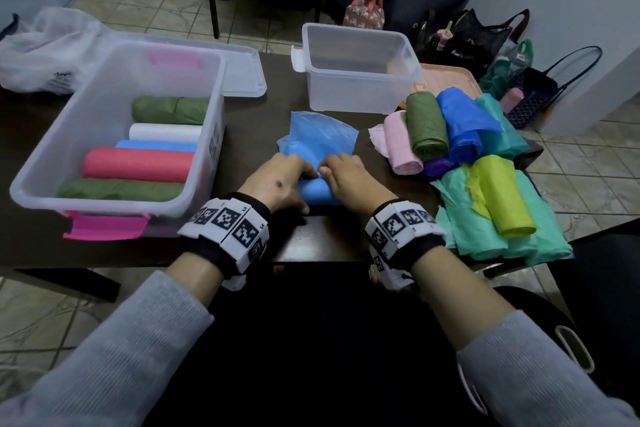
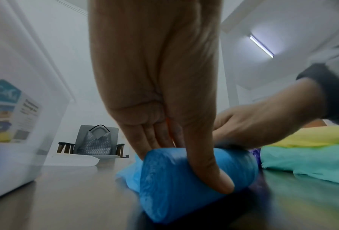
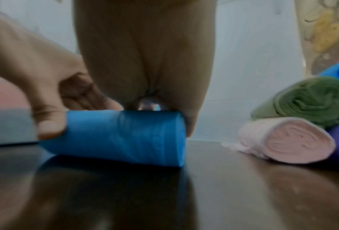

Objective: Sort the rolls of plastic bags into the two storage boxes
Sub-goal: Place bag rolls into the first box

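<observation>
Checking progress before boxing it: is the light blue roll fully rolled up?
Not yet. The light blue roll lies under both hands, with a loose tail still spread on the table beyond it.

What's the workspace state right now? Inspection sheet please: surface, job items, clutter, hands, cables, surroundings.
Surface: dark table, glossy.
Job's things: large box at left holds five rolls; small box farther back holds none that show; light blue roll partly unrolled, tail lying away from the person; unsorted pile at right.
Clutter: white plastic bag, clear lid, peach tray.
Grippers: left hand and right hand both grip the light blue roll on the table.
Cables: nothing seen.
Surroundings: tiled floor, bags against the wall.
</observation>
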